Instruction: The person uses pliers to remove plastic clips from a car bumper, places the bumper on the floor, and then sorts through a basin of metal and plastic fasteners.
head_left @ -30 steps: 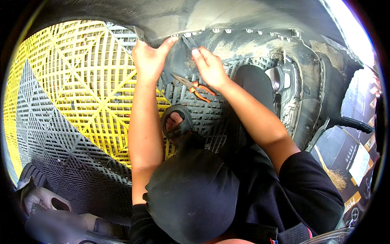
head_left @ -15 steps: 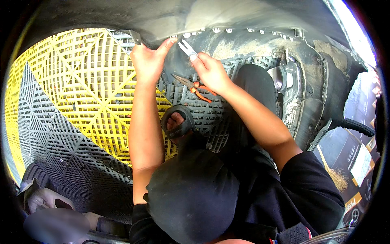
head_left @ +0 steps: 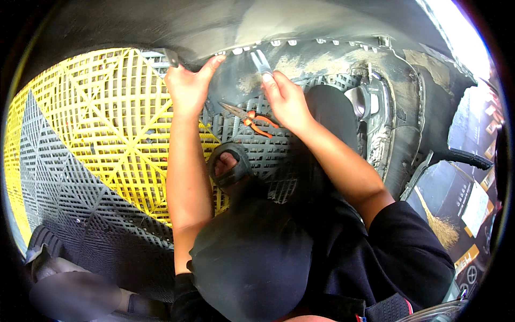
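A large dark car bumper cover point(head_left: 257, 24) curves across the top, with a row of white clips point(head_left: 276, 43) along its edge. At that edge, left of the clips, my left hand point(head_left: 188, 90) grips the bumper; its thumb points up at a clip and its fingers are partly hidden. A silvery two-pronged trim fork point(head_left: 261, 61) is held in my right hand point(head_left: 288, 102), thumb along the shaft. The prongs point up, just below the clip row. Below and between my hands, long-nose pliers point(head_left: 252, 117) with orange handles lie on the floor grating.
Yellow and grey plastic floor grating point(head_left: 118, 123) spreads on the left. My sandalled foot point(head_left: 229, 163) stands below the pliers. A lamp unit point(head_left: 367, 102) sits in the bumper's dirty inner side. Cartons point(head_left: 456, 193) and a straw brush point(head_left: 441, 228) are at the right.
The trim fork has moved slightly right and now stands more upright in my right hand. My left hand keeps its grip at the bumper edge. The whole view has shifted a little.
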{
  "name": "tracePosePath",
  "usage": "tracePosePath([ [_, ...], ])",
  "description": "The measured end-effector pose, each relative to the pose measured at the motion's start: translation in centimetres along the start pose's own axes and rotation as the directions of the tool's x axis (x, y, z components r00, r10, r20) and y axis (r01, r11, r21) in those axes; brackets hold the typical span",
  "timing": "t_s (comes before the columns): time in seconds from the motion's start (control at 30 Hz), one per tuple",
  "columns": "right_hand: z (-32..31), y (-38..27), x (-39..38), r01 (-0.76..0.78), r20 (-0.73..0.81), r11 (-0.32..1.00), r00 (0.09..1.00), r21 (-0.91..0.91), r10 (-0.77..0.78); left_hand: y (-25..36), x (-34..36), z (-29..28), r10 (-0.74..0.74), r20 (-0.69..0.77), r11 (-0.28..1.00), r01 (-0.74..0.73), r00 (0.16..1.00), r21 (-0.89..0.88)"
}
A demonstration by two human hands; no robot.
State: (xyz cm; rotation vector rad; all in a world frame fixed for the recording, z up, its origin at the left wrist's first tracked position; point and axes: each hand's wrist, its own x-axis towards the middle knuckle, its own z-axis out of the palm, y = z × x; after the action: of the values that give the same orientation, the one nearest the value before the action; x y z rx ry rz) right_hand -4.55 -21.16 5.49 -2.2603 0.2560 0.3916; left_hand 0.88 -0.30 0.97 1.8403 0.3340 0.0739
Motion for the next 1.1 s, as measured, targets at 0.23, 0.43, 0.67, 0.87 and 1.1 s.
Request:
tracePosePath([
  [0.23, -5.0, -1.9, -0.2, -0.39, 0.245, 0.789, 0.92, 0.475, 0.307, -0.2, 0.0, 0.1, 0.019, -0.022, 0.999, -0.018, 1.0, 0.047],
  [0.43, -5.3, -3.4, 0.6, -0.416, 0.274, 0.746, 0.909, 0.521, 0.315, -1.1, 0.0, 0.2, 0.061, -0.034, 0.997, -0.062, 0.998, -0.036],
  [0.67, -5.2, -3.5, 0.8, -0.411, 0.28, 0.755, 0.91, 0.511, 0.306, -0.9, 0.1, 0.2, 0.046, -0.026, 0.998, -0.047, 0.999, -0.039],
  [0.87, -5.3, -4.2, 1.1, -0.467, 0.287, 0.718, 0.884, 0.516, 0.369, 0.1, 0.0, 0.1, 0.042, -0.019, 0.997, -0.043, 0.999, -0.069],
  [1.1, -4.4, -5.1, 1.8, -0.476, 0.247, 0.677, 0.877, 0.561, 0.413, 0.6, 0.0, 0.4, -0.028, -0.01, 0.998, 0.027, 1.0, -0.063],
])
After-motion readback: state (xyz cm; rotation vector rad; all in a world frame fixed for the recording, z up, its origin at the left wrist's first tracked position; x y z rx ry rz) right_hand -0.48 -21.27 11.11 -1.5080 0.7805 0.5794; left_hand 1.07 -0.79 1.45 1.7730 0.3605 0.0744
